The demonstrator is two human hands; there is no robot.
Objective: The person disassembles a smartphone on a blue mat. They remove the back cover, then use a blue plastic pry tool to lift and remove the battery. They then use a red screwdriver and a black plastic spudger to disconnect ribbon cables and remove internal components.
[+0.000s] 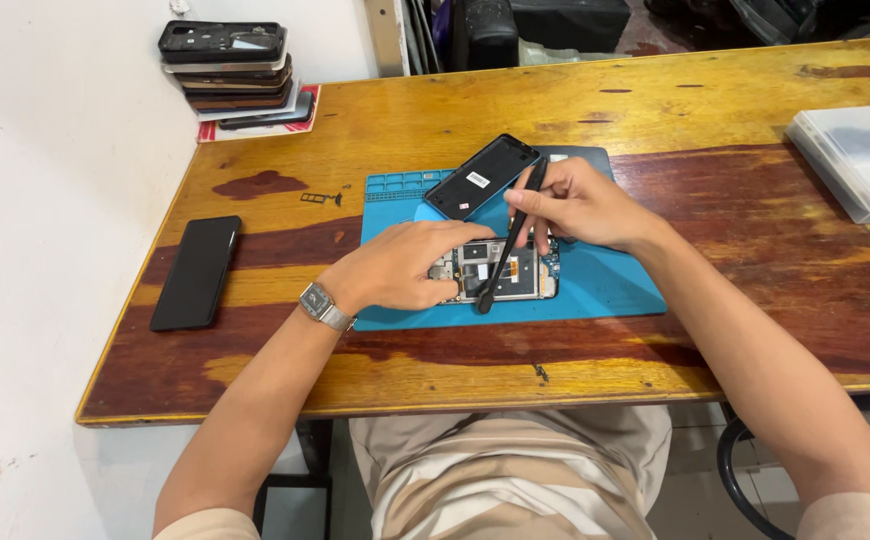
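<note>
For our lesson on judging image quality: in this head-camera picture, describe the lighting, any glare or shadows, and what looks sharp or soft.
Head view: even, soft light; faint shadows under the left hand and right hand; a mild sheen on the wooden table; the opened phone and blue mat are sharp; the black tool is crisp; the table edges bow slightly from the wide lens.

the opened phone (500, 270) lies flat on the blue mat, near its front edge. its back is off, so you can see the inside parts: small silver and black pieces, a little orange bit, and a blue board strip on the right side. fingers cover its left end. the black pry tool (510, 240) is long and thin. it leans at a slant across the phone. its top is up by the far side of the phone, and its tip touches down at the near edge of the phone.
</note>
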